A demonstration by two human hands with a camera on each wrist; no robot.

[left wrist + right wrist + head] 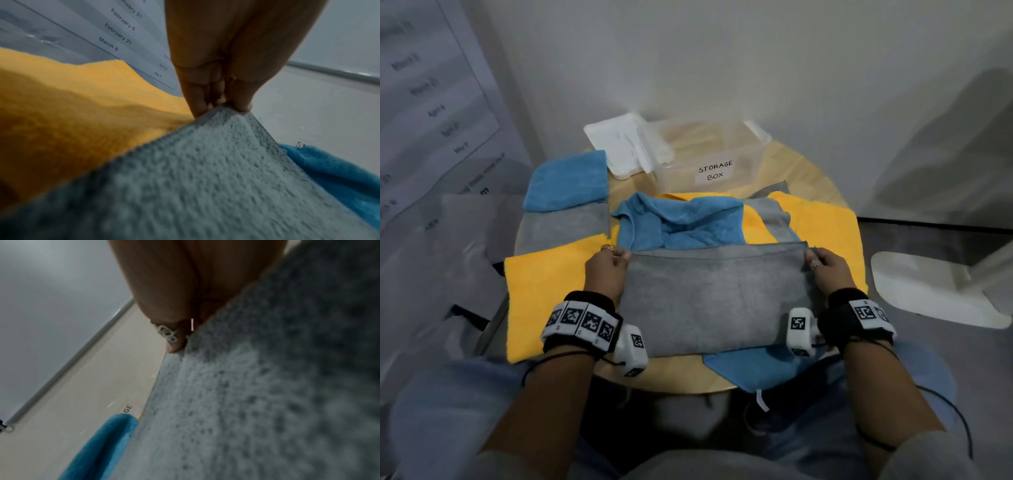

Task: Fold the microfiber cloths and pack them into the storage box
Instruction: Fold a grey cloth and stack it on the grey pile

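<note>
Head view. We see a round, pale wooden worktop [815, 171] strewn with fleecy microfiber cloths. At its near centre lies a grey, nubbly microfiber cloth [715, 301], folded into a wide rectangle. The left hand [607, 270] pinches its far left corner between curled fingers and thumb; the right hand [827, 267] pinches the far right corner likewise, so the far edge runs taut between them. Both wrists carry black bands with white coded marker blocks. Beneath the grey cloth lie a flat yellow cloth [541, 291] on the left, a crumpled blue cloth [681, 222] beyond, a second yellow cloth [822, 226] on the right, and a blue cloth corner [753, 370] hanging over the near rim. Further left lie a folded blue cloth [566, 180] and a folded grey cloth [561, 229], edge to edge. At the far side stands a clear plastic rectangular box [709, 150] labelled "STORAGE BOX", with no cloth visible inside; its white lid [623, 144] lies touching its left end.

Left wrist view. We see the fingertips [198, 104] closed on the peaked grey corner [222, 146], its stitched hem and pebbled pile distinct; yellow pile lies to the left and blue to the right.

Right wrist view. We see a ringed finger [172, 337] pressed against the grey edge [226, 386]; the grip itself is hidden by blurred pile.
</note>
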